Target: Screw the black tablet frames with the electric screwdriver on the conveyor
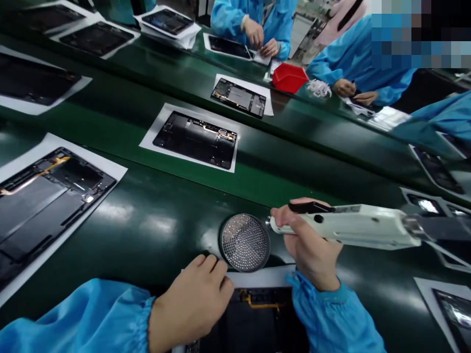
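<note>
A pale electric screwdriver (362, 225) lies across my right hand (312, 245), whose fingers wrap around its front end. Its tip points left, close to the rim of a round screw dish (246, 242) with many small holes and shiny bits in it. My left hand (195, 299) is just left of the dish with its fingers curled; the fingertips are hidden. Below both hands is an opened tablet (250, 318) with an orange ribbon cable (263, 304), lying on a white sheet (257, 278). My left hand covers part of it.
Another opened tablet (55, 191) lies on a sheet at left. Two more, one tablet (198, 139) and a farther tablet (239, 98), rest on the green conveyor (121, 132) side. Across stand co-workers in blue sleeves (231, 19), near a red bin (289, 77). Several tablets lie right.
</note>
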A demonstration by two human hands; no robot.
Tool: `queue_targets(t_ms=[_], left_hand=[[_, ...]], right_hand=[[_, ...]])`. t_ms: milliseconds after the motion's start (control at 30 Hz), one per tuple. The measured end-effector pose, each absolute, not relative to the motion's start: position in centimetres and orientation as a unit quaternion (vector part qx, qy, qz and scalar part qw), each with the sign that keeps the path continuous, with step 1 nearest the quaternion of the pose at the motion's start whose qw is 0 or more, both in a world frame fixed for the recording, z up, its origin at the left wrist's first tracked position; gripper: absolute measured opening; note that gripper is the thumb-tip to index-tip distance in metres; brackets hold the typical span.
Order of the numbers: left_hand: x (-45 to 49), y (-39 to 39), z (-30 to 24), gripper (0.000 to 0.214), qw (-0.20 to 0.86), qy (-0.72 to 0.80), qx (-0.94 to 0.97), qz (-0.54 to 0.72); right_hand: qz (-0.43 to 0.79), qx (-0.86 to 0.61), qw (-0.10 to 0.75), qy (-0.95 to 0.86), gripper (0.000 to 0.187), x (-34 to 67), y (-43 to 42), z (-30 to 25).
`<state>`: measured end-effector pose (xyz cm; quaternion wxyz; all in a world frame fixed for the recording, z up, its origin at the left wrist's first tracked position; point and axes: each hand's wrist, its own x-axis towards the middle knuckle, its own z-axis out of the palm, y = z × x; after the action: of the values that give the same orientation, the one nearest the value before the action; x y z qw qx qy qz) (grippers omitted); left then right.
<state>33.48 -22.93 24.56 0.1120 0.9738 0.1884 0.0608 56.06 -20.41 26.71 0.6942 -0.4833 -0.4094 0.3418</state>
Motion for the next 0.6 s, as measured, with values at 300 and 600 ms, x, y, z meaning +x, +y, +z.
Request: queue_targets(t_ms=[300, 600], left_hand=[[33.55, -23.08, 24.61, 0.006, 0.097, 0.144, 0.981, 0.085], [33.63, -23.21, 24.07, 0.008, 0.087, 0.165, 0.974, 0.126]], right_hand=[[0.349, -0.476, 0.687, -0.424, 0.022, 55.85, -20.37, 26.32], [0.348, -0.484, 0.686, -0.416, 0.021, 55.76, -20.27, 26.15]])
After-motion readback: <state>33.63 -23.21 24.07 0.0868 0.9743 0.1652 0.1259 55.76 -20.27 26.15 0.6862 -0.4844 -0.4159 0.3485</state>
